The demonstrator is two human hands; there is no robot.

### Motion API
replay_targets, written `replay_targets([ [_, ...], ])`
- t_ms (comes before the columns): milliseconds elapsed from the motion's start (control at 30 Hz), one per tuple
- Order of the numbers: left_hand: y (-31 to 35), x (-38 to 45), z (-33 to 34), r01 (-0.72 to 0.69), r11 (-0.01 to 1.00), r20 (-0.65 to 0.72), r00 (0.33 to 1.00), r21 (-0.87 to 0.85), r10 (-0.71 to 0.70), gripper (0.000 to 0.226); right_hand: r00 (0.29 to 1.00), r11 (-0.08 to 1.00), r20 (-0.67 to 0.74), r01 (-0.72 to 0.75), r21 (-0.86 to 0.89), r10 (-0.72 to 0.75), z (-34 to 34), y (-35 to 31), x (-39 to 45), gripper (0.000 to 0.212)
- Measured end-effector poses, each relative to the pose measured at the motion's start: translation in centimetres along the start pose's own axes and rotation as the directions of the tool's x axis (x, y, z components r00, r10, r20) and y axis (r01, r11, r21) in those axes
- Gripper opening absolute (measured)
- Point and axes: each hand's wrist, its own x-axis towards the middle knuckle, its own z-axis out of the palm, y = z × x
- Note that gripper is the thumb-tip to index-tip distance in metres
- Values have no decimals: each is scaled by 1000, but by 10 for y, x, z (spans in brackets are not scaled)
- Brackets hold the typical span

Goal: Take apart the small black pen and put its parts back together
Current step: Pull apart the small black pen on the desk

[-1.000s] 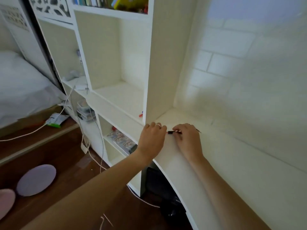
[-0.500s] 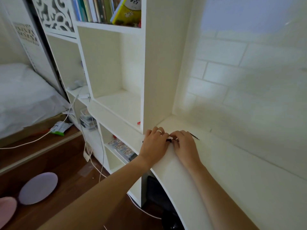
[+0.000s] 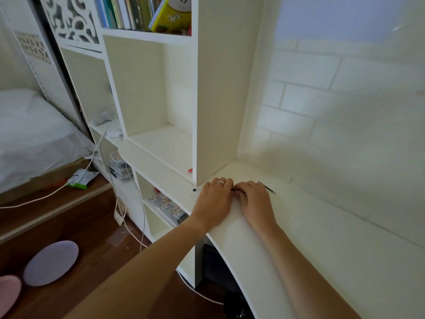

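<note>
Pen (image 3: 238, 191) shows only as a black sliver between both hands, fingers curled down onto it. Left hand (image 3: 215, 199) and right hand (image 3: 254, 200) meet just before the shelf upright (image 3: 220, 111). A thin dark tip (image 3: 269, 188) pokes out beyond the right hand; whether dismantling is under way or reassembly has begun, I cannot tell.

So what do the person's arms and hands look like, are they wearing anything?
Both forearms are bare as far as the picture shows, with no sleeves, gloves, watch or bracelet. The left hand wears one thin, plain, silver-coloured ring on a finger. The right hand shows no ring or other jewellery. The fingertips are mostly hidden, so the nails cannot be made out.
</note>
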Motion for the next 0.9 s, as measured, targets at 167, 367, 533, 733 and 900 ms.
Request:
replay_targets([
  [167,-2,0,0,-3,1000,-46,999,20,4,21,1000,1000,-6,-10,30,10,0,1,0,21],
  [367,-3,1,-3,14,1000,-76,997,21,-13,23,1000,999,8,3,49,-4,0,0,3,24],
  [533,-1,-3,1,14,999,-80,997,31,-11,24,1000,998,-9,19,53,-19,1,2,-3,23],
  [733,-1,0,-1,45,998,-71,997,48,-42,30,1000,1000,-7,28,14,-28,1,-2,-2,24],
  [900,-7,-1,1,99,993,-42,994,64,-96,43,998,997,-43,-46,64,48,-2,4,-1,28],
])
